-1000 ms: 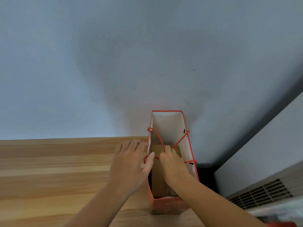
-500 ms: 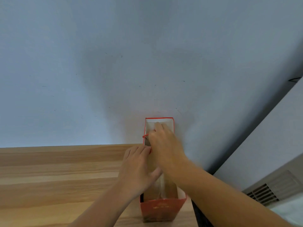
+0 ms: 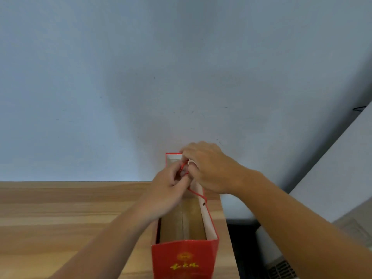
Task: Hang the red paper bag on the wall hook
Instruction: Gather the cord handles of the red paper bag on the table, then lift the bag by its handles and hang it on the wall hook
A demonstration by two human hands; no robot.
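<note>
The red paper bag (image 3: 184, 258) stands upright at the right end of the wooden table (image 3: 70, 214), its mouth open toward me and a brown box (image 3: 183, 224) inside. Gold print marks its near face. My left hand (image 3: 169, 188) and my right hand (image 3: 209, 168) meet over the bag's far end, both pinching the red rope handles (image 3: 182, 167) together. One rope strand runs down to the bag's right wall. No wall hook is visible on the pale wall (image 3: 161, 77).
The table butts against the pale wall. Right of the table is a dark gap (image 3: 241, 248), then a white unit with a vent grille (image 3: 281, 266). A thin dark wire (image 3: 359, 108) shows at the far right edge.
Both hands have risen from inside the bag's mouth and gathered the rope handles over its far end. The view has shifted so the bag sits lower and nearer.
</note>
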